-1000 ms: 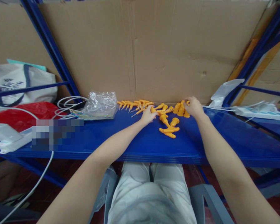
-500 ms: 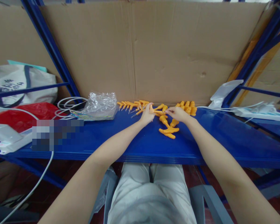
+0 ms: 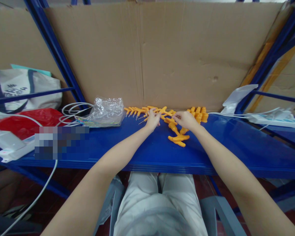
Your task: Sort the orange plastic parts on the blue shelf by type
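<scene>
My left hand (image 3: 153, 120) is closed on the T-shaped handle of an orange corkscrew (image 3: 164, 110), just left of centre on the blue shelf. At the other end of that piece my right hand (image 3: 186, 120) pinches with thumb and fingers; the tip between them is too small to make out. Beyond my left hand lies a row of orange corkscrews (image 3: 132, 110) with bare metal spirals. Below my hands rest orange T-handled pieces (image 3: 179, 138), one fitted with a collar. Several orange bell-shaped sleeves (image 3: 203, 117) stand behind my right hand.
A clear plastic bag (image 3: 108, 111) and a coiled white cable (image 3: 72, 108) lie to the left, near a red bag (image 3: 39, 119) and a white power strip (image 3: 14, 149). Cardboard (image 3: 174, 59) walls the back. Another white strip (image 3: 280, 118) lies far right.
My left hand has turned, and the corkscrew handle now shows above its fingers. My right hand has stayed close to the same spot, its fingers slightly shifted.
</scene>
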`<state>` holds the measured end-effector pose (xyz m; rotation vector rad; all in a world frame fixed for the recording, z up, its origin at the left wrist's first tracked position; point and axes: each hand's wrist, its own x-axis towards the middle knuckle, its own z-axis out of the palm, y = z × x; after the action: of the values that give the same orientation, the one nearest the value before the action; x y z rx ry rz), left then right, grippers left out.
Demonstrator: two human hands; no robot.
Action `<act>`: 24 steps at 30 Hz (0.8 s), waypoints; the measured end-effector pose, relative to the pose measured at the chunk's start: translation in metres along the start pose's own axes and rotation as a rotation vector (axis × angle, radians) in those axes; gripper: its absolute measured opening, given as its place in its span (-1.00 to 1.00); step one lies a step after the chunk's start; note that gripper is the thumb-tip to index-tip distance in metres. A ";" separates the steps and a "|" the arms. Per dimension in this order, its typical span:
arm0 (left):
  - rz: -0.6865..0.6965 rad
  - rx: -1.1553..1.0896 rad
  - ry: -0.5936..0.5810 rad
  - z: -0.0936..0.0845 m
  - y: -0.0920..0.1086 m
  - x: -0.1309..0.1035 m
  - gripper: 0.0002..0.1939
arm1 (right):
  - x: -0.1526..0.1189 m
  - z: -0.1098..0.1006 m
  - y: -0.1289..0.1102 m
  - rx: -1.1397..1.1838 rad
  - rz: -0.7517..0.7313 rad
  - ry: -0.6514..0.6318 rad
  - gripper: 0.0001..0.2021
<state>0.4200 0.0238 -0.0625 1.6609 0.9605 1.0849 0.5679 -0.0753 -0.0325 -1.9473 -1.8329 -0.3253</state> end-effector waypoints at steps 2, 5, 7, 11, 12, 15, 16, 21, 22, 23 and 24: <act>0.027 0.015 0.016 0.000 -0.003 0.001 -0.58 | -0.001 0.000 -0.006 -0.026 0.034 0.009 -0.71; 0.186 0.076 0.014 0.001 -0.010 0.003 -0.54 | -0.003 0.002 -0.013 -0.058 0.083 0.022 -0.70; 0.330 0.127 -0.031 0.002 -0.016 0.004 -0.52 | -0.003 0.004 -0.016 -0.073 0.085 0.025 -0.69; 0.474 0.209 -0.153 0.005 -0.021 0.002 -0.47 | -0.004 0.007 -0.019 -0.083 0.055 0.003 -0.69; 0.484 0.234 -0.180 0.006 -0.021 0.001 -0.48 | -0.004 0.008 -0.020 -0.087 0.056 -0.006 -0.69; 0.498 0.317 -0.242 0.007 -0.019 -0.002 -0.52 | -0.004 0.010 -0.021 -0.080 0.037 -0.030 -0.71; 0.500 0.341 -0.248 0.007 -0.017 -0.004 -0.53 | -0.004 0.011 -0.021 -0.066 0.018 -0.037 -0.72; 0.449 0.403 -0.190 0.004 -0.011 -0.006 -0.52 | -0.003 0.015 -0.015 0.024 -0.067 -0.074 -0.72; 0.433 0.401 -0.189 0.003 -0.010 -0.006 -0.52 | -0.002 0.016 -0.013 0.043 -0.089 -0.086 -0.72; 0.420 0.393 -0.194 0.003 -0.011 -0.005 -0.53 | -0.002 0.017 -0.011 0.063 -0.119 -0.095 -0.72; 0.413 0.383 -0.202 0.003 -0.011 -0.005 -0.53 | -0.001 0.019 -0.008 0.083 -0.152 -0.098 -0.72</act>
<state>0.4203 0.0219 -0.0749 2.3103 0.7402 1.0091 0.5572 -0.0671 -0.0476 -1.8022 -2.0293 -0.2000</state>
